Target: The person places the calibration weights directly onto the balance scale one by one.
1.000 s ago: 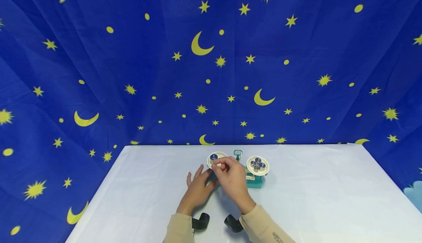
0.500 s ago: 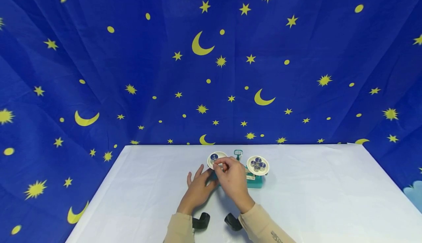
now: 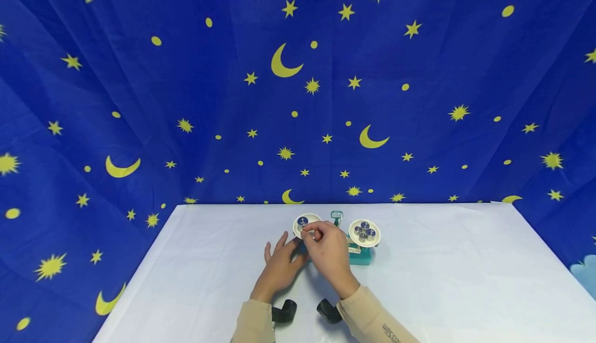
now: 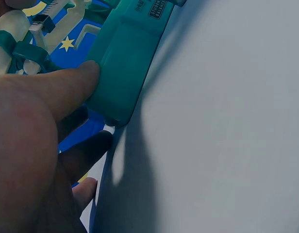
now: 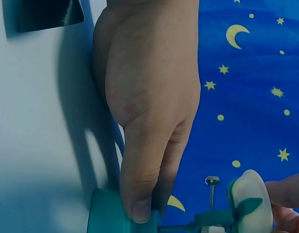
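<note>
A teal pan balance (image 3: 360, 257) stands on the white table, with a white pan on each side. In the left wrist view, my left hand (image 4: 28, 126) has its thumb on the teal base (image 4: 125, 58) and its fingers at the base's far side and end. My right hand (image 3: 328, 252) bends over the left pan (image 3: 298, 216), thumb and index tips close together beside a blue-topped metal weight (image 3: 302, 222). I cannot tell what those fingertips pinch. On the right pan (image 3: 364, 245) sit several similar weights (image 3: 370, 234).
A dark slider (image 4: 43, 23) sits on the graduated beam, near a right-hand fingertip. Black wrist mounts (image 3: 285, 312) show beside both sleeves. White cloth covers the tabletop (image 3: 456, 281); a blue curtain (image 3: 419, 74) with yellow stars and moons hangs behind and at the sides.
Both hands keep nearly the same place, with the right fingertips shifting only slightly at the left pan. The balance and the weights in view stay put.
</note>
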{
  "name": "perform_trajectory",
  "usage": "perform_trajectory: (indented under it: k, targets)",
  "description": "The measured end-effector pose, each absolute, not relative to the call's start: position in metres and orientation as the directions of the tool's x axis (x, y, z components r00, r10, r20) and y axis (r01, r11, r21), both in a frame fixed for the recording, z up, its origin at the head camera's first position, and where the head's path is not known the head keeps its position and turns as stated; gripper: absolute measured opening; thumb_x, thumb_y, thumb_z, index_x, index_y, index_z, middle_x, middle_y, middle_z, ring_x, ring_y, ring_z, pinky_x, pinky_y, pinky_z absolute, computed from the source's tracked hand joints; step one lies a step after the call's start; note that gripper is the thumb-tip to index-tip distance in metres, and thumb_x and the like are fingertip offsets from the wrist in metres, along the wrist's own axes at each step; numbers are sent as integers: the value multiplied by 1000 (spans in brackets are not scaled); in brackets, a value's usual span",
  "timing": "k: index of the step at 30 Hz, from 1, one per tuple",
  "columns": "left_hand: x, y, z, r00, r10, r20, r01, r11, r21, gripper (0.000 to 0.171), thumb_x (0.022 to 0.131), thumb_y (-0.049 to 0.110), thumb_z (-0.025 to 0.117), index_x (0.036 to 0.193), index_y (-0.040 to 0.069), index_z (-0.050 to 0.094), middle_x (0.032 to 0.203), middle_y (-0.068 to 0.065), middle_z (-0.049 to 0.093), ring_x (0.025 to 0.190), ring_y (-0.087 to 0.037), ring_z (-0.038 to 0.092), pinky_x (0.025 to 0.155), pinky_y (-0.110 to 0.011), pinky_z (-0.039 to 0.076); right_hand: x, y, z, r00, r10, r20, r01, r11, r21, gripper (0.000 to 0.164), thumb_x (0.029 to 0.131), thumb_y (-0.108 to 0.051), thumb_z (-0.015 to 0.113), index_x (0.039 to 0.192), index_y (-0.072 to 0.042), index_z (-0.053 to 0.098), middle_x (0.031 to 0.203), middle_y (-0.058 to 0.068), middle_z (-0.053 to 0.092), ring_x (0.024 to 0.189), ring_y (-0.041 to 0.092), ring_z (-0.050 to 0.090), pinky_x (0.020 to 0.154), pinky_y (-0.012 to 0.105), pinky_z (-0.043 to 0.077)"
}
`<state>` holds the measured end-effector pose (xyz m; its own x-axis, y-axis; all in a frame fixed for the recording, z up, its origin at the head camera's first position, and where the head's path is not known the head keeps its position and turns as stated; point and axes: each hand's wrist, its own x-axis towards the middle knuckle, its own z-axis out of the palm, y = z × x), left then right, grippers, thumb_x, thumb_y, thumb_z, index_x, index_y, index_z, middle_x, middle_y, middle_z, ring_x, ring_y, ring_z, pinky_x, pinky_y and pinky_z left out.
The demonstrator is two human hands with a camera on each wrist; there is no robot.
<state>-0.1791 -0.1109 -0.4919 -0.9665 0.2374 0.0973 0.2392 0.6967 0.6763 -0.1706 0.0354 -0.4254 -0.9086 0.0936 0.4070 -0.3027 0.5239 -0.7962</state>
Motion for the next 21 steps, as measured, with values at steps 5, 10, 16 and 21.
perform_trajectory:
  k: [5,10,16,21]
  targets:
    - [-179,-111,-492,-967,237,93,237,699,675,55,100,40,60,145,10,55,147,-6,55,149,-39,27,113,-72,-2,-170,35,-425,-910,94,403,-298,528,-796,5,85,-13,77,85,-9,79,60,-8,45,54,7,40,52,24,33]
    - [-179,-112,-493,-967,236,94,236,701,673,54,100,39,60,145,10,55,147,-6,55,148,-39,27,112,-73,-1,-170,35,-426,-908,92,409,-304,526,-794,4,85,-11,76,84,-10,79,60,-8,46,54,7,41,52,24,34]
    - [-179,-112,-494,-967,235,100,240,701,672,53,100,38,60,144,10,56,146,-5,56,148,-39,28,112,-73,-1,-171,35,-426,-912,95,399,-299,515,-803,4,84,-9,75,84,-10,79,60,-8,47,54,7,42,52,24,35]
    - [-179,-111,-494,-966,238,105,245,698,673,52,99,37,61,144,10,56,146,-5,56,148,-39,28,112,-73,-1,-171,35,-426,-911,107,399,-295,507,-810,4,85,-8,75,85,-10,79,60,-8,47,54,6,42,52,24,34]
